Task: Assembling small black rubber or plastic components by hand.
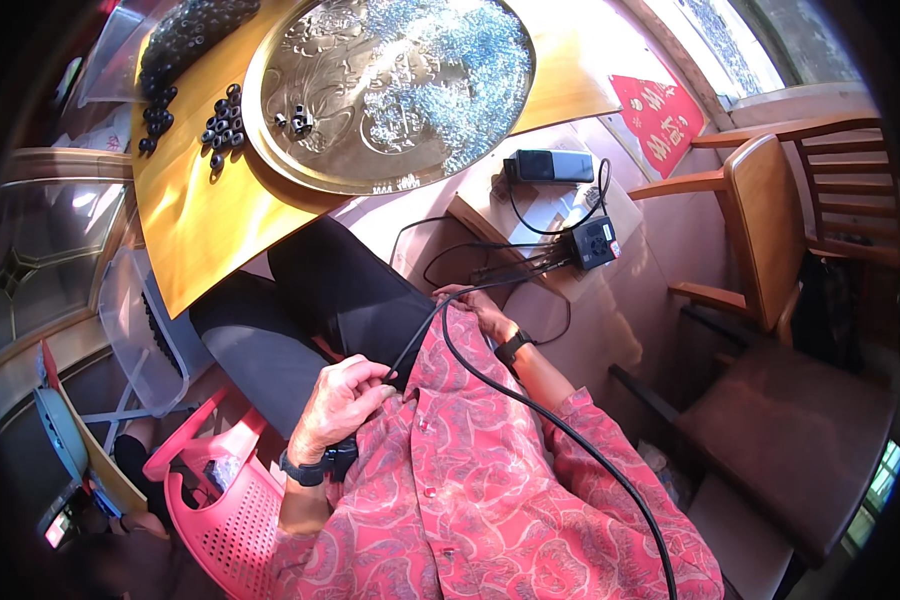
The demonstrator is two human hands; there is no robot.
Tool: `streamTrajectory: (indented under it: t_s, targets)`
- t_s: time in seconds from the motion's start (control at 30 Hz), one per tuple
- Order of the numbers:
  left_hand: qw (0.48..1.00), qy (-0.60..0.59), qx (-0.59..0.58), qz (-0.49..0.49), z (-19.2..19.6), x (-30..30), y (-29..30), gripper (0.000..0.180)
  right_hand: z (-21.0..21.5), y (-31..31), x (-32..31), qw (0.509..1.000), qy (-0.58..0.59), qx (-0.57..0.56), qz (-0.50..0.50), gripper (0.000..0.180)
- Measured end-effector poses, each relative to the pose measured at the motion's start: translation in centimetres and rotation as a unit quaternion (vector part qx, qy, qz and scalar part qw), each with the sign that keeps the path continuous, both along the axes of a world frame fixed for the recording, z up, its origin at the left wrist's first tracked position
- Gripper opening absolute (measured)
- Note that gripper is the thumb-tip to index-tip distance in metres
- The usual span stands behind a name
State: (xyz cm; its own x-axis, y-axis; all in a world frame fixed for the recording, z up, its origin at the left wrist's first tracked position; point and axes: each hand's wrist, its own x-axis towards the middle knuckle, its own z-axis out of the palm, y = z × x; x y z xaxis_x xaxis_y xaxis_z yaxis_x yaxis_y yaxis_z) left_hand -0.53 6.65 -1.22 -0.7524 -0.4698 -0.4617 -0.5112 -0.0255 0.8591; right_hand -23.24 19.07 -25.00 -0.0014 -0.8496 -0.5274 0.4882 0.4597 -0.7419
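Note:
I am seated, wearing a red patterned shirt (480,440) over dark trousers (345,270). My left hand (342,398), at the shirt's lower front edge, has thumb and fingers pinched together on the hem. A thin black cable (417,338) runs down to these fingertips; whether they also grip it I cannot tell. My right hand (480,308) is closed on the hem farther up and to the right, its fingers partly hidden by cloth and cable. A thicker black cable (560,423) crosses my front. Each wrist carries a black band; a small black device sits by the left one.
Ahead, a yellow table (195,225) bears a large metal tray (315,185) with clear bead-like bits, and black rings (223,125). A power bank-like device (550,166) and black box (595,243) lie on a carton (530,215). Wooden chairs (765,230) stand right, a pink plastic chair (235,525) left.

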Motion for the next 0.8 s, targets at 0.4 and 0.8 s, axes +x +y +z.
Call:
streamTrajectory:
  t_s: [0.4, 0.8]
  targets:
    - [0.998, 0.002, 0.027, 0.059, 0.8, 0.6, -0.8, 0.014, 4.5, 1.6, -1.3, 0.988, 0.151, 0.022, -0.022, 0.024]
    - [0.991, 0.051, -0.007, 0.125, 2.8, 0.8, -2.7, 0.02, 12.0, 3.1, -2.4, 0.939, 0.335, -0.075, -0.033, 0.013]
